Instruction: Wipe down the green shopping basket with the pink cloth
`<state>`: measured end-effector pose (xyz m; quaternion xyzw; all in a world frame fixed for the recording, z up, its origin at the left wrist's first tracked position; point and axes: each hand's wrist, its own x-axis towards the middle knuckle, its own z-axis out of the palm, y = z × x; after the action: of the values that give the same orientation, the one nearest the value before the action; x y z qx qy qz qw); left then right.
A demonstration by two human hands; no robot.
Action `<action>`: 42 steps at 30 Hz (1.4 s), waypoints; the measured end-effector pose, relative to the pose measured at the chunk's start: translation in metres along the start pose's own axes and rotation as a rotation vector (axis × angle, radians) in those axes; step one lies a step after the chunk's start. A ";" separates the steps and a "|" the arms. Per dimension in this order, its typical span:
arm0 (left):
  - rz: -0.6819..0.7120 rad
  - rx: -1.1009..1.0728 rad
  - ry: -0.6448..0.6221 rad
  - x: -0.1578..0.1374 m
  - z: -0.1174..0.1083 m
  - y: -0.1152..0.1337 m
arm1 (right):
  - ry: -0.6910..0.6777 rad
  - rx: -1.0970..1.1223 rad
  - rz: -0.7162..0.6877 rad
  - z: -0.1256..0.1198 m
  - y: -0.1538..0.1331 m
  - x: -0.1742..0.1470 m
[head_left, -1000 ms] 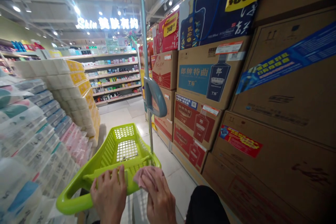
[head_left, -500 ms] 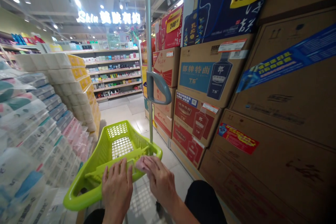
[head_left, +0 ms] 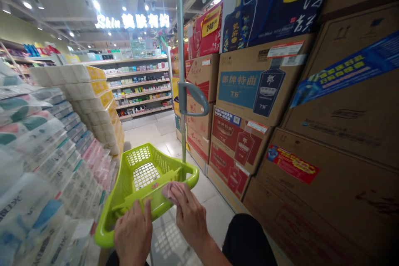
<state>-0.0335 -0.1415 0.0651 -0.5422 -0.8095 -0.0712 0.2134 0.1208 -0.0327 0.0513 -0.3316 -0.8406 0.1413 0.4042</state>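
A lime-green plastic shopping cart basket (head_left: 129,183) tilts in front of me, its far floor and walls a lattice of holes. My left hand (head_left: 133,230) grips its near rim on the left, thumb and fingers over the edge. In my right hand (head_left: 190,214) is a crumpled pink cloth (head_left: 173,191), pressed against the right part of the near edge, beside the flat flap (head_left: 157,187). Part of the cloth is hidden by my fingers. Behind the basket's right corner rises a metal pole (head_left: 181,133) with a grey loop handle (head_left: 199,99).
Stacked liquor cartons (head_left: 238,87) line the right side closely. On the left are piled plastic-wrapped tissue packs (head_left: 46,153) and a taller stack of paper rolls (head_left: 93,95). Tiled floor (head_left: 149,133) runs ahead to shelves (head_left: 140,79) of small goods. My dark-clothed knee (head_left: 247,241) is at lower right.
My left hand has shifted a little left and down along the rim, exposing more of the flap. The cloth stays near the same spot. The basket's left end now appears further right.
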 end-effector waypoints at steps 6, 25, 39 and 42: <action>0.209 0.096 0.204 -0.020 0.005 -0.029 | 0.016 -0.161 0.208 -0.007 0.049 0.021; -0.063 -0.374 0.205 -0.014 0.006 0.029 | 0.044 -0.103 0.070 -0.004 0.004 0.008; 0.050 -0.388 0.188 -0.012 0.011 0.055 | -0.009 -0.039 0.124 -0.007 0.024 0.000; 0.033 -0.483 0.161 -0.009 0.013 0.056 | -0.033 -0.036 0.110 -0.007 0.023 -0.001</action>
<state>0.0169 -0.1225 0.0431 -0.5833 -0.7405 -0.3020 0.1424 0.1369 -0.0166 0.0439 -0.3821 -0.8301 0.1535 0.3760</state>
